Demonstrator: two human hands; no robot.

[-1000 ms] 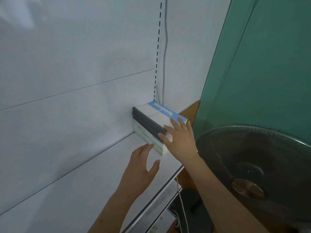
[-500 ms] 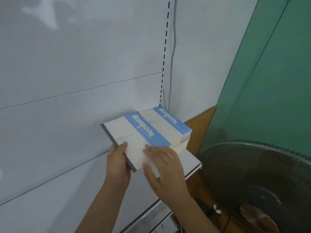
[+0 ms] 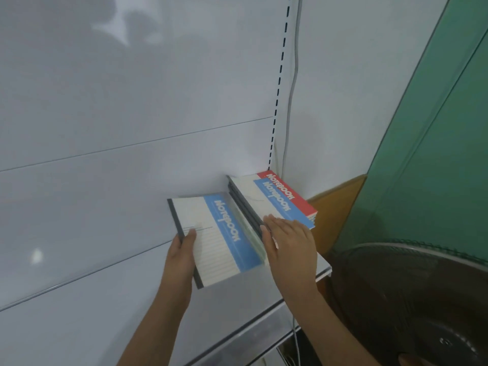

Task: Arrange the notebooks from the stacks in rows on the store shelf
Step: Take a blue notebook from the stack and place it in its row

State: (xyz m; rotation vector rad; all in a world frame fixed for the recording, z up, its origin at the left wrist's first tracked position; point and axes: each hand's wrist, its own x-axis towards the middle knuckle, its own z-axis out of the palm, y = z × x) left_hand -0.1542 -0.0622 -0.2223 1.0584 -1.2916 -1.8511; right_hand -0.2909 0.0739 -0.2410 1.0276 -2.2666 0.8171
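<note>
I see a blue-banded notebook (image 3: 216, 239) out to the left of the stack (image 3: 274, 204), tilted, its right edge against the stack's dark spines. I judge it is being set down as the start of the next pile in the row, close enough that no gap opens between the two. My left hand (image 3: 182, 256) pinches it at the dark spine edge, thumb on top of the cover and fingers underneath; that grip keeps the printed face up and lets the book slide flat. My right hand (image 3: 287, 241) lies spread and flat on the stack's top cover, fingertips at the spine side, which I read as bracing the stack so it does not shift while its neighbour comes in. The stack sits in the far right corner of the store shelf (image 3: 323, 266), against the white back panel (image 3: 132, 101), a red-banded book offset beneath the top blue one. Beyond the shelf end are a green panel (image 3: 435, 141) and a dark fan grille (image 3: 412, 299)
</note>
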